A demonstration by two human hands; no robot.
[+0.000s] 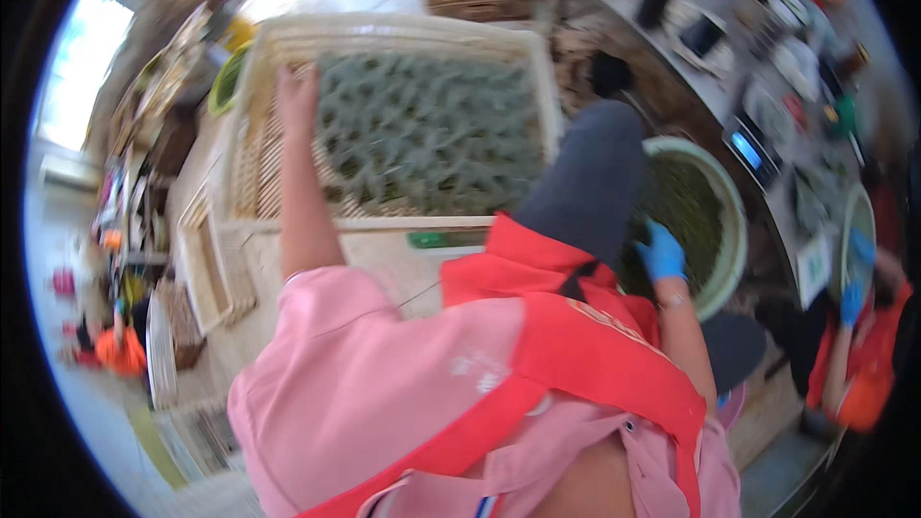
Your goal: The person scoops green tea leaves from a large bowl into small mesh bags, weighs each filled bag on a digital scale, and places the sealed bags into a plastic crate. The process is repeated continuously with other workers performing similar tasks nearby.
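My bare left hand (298, 101) reaches to the upper left part of a large cream plastic crate (251, 173), and its fingers are blurred. Neat rows of small, pale grey-green translucent pouches (427, 129) fill most of the crate; slatted crate floor shows along the left side. My right hand (662, 251), in a blue glove, is over the left side of a round pale green basin (737, 235). Loose dark green shredded leaf material (686, 201) fills the basin. The right fingers are partly hidden against it, so their closure is unclear.
My dark-trousered knee (600, 168) rises between crate and basin. Along the right runs a table (662, 43) with a lit digital scale (753, 151). A co-worker with blue gloves (852, 302) handles another basin (857, 216). An empty cream crate (206, 269) stands left.
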